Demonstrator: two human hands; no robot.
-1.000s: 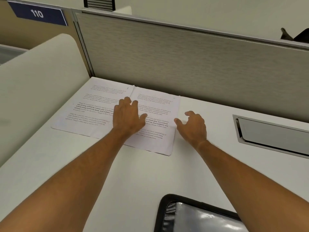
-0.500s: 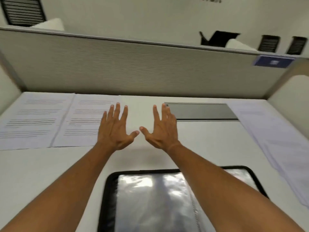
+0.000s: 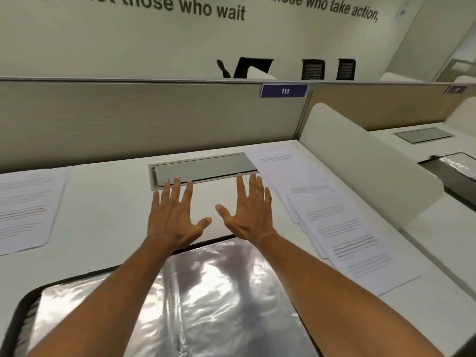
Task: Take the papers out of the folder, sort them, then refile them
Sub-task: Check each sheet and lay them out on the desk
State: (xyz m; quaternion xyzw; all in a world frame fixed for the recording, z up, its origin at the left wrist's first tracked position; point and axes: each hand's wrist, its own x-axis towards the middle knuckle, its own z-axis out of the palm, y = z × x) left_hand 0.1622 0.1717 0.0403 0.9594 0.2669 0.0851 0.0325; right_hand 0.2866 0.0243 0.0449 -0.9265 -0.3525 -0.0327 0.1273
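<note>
From the head camera I see both hands stretched out over the white desk [image 3: 108,202], backs up and holding nothing. The left hand [image 3: 173,217] has its fingers straight and fanned apart, thumb out toward the other hand. The right hand [image 3: 251,215] is spread the same way, thumb pointing back at the left, a small gap between the two thumbs. I cannot tell whether the palms touch the desk or hover above it. Just below the wrists, under my forearms, the folder [image 3: 201,300] lies open, its shiny plastic sleeves facing up inside a black rim. Just beside the right hand, on its outer side, a fanned row of printed papers [image 3: 334,215] runs along the desk edge, overlapping one another. Well out past the left hand lies another sheet [image 3: 23,207]. Just beyond the fingertips sits a grey cable hatch [image 3: 203,167], and behind it the partition [image 3: 128,119] carries a blue number plate [image 3: 284,90].
</note>
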